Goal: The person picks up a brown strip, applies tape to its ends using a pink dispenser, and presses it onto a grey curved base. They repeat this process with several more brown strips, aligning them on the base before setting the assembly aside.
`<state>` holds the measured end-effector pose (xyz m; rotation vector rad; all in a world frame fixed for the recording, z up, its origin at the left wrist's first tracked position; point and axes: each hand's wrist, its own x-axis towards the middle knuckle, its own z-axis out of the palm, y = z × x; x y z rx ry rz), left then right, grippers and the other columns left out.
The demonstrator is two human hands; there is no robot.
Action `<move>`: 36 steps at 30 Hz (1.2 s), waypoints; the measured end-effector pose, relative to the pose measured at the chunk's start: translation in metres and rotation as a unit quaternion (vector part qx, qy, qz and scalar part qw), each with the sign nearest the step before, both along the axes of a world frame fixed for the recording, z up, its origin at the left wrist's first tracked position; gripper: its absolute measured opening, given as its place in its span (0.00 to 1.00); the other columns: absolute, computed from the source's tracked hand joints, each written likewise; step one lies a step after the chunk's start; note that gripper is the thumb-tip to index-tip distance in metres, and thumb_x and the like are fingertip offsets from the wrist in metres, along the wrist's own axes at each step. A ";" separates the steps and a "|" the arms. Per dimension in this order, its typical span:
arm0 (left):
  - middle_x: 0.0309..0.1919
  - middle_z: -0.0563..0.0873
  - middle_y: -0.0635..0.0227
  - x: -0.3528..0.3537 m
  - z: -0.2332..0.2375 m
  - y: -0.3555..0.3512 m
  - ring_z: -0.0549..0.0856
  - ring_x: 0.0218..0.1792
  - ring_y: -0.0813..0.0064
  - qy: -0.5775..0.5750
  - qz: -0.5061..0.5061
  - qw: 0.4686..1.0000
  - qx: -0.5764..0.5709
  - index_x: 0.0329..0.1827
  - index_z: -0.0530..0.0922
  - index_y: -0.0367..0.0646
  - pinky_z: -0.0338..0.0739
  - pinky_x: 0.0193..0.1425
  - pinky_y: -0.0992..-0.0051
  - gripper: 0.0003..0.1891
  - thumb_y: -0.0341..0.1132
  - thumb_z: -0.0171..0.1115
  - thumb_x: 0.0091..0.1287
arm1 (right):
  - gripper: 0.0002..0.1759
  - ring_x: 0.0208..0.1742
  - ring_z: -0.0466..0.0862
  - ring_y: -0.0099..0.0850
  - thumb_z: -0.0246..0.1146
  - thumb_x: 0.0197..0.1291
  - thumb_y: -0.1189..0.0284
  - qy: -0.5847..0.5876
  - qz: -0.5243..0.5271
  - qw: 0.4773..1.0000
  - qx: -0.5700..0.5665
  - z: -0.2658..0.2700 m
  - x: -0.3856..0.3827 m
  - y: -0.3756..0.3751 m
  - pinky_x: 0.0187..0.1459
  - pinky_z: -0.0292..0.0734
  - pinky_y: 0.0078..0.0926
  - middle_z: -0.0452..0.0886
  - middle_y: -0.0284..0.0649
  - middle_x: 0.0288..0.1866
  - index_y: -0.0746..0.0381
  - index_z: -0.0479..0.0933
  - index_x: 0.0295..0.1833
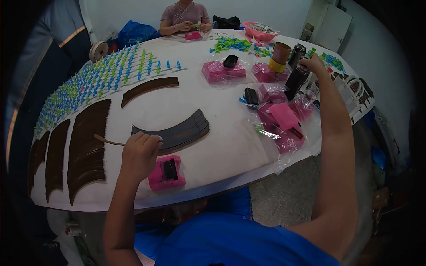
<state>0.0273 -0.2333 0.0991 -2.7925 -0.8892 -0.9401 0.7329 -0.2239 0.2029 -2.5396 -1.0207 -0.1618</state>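
Observation:
My left hand (pixel 141 153) is closed around a thin, curved brown strip (pixel 106 140) whose end sticks out to the left. A small white bit shows at its fingertips. Beneath and beyond this hand lies a fanned stack of dark curved strips (pixel 186 131). Beside the wrist sits a pink holder with a black block (pixel 168 172). Far out to the right, my right hand (pixel 314 65) is closed at the top of a dark bottle (pixel 296 83); its fingertips are partly hidden. Behind stands another dark bottle (pixel 297 54), near a brown tape roll on a yellow one (pixel 279 57).
Brown strip sheets (pixel 88 148) lie at left, below rows of blue and green clips (pixel 106 73). Plastic-wrapped pink blocks (pixel 224 72) and loose green clips (pixel 233 44) cover the right side. Across the table (pixel 230 150), a person (pixel 184 17) handles a small green item near a pink basin (pixel 259 33).

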 end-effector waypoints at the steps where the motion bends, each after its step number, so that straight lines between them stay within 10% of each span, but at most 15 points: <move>1: 0.31 0.85 0.62 0.000 0.000 0.000 0.84 0.36 0.59 0.001 -0.001 1.000 -0.001 0.41 0.84 0.41 0.78 0.42 0.60 0.06 0.26 0.73 0.63 | 0.50 0.62 0.88 0.48 0.79 0.49 0.47 0.004 0.005 1.000 0.014 -0.004 0.002 0.000 0.61 0.82 0.40 0.87 0.57 0.63 0.72 0.76 0.69; 11: 0.31 0.86 0.62 0.006 0.002 -0.002 0.85 0.37 0.58 0.009 -0.004 1.000 -0.010 0.41 0.84 0.40 0.79 0.44 0.59 0.06 0.26 0.73 0.64 | 0.52 0.66 0.86 0.50 0.77 0.53 0.40 -0.182 -0.032 0.979 0.086 0.000 -0.069 0.000 0.66 0.80 0.46 0.85 0.56 0.66 0.68 0.76 0.72; 15: 0.31 0.87 0.61 0.015 0.004 -0.005 0.86 0.37 0.58 0.018 -0.021 1.000 -0.007 0.40 0.84 0.40 0.80 0.44 0.59 0.05 0.26 0.73 0.64 | 0.32 0.58 0.90 0.42 0.75 0.67 0.50 0.014 0.324 0.914 0.245 -0.009 -0.201 0.001 0.58 0.85 0.37 0.89 0.51 0.57 0.66 0.84 0.62; 18: 0.31 0.87 0.61 0.021 0.005 -0.007 0.87 0.37 0.57 0.023 -0.037 0.999 -0.003 0.40 0.84 0.41 0.80 0.43 0.59 0.05 0.27 0.72 0.65 | 0.21 0.49 0.89 0.29 0.72 0.73 0.58 0.126 0.524 0.829 0.152 -0.039 -0.335 -0.037 0.51 0.86 0.32 0.89 0.39 0.50 0.63 0.83 0.58; 36: 0.33 0.87 0.62 -0.028 0.027 -0.004 0.90 0.37 0.56 0.105 -0.021 0.994 -0.006 0.37 0.83 0.44 0.84 0.42 0.58 0.04 0.31 0.70 0.64 | 0.07 0.34 0.86 0.36 0.72 0.69 0.74 0.102 0.661 0.733 0.121 -0.123 -0.488 -0.052 0.38 0.83 0.34 0.86 0.39 0.38 0.61 0.84 0.50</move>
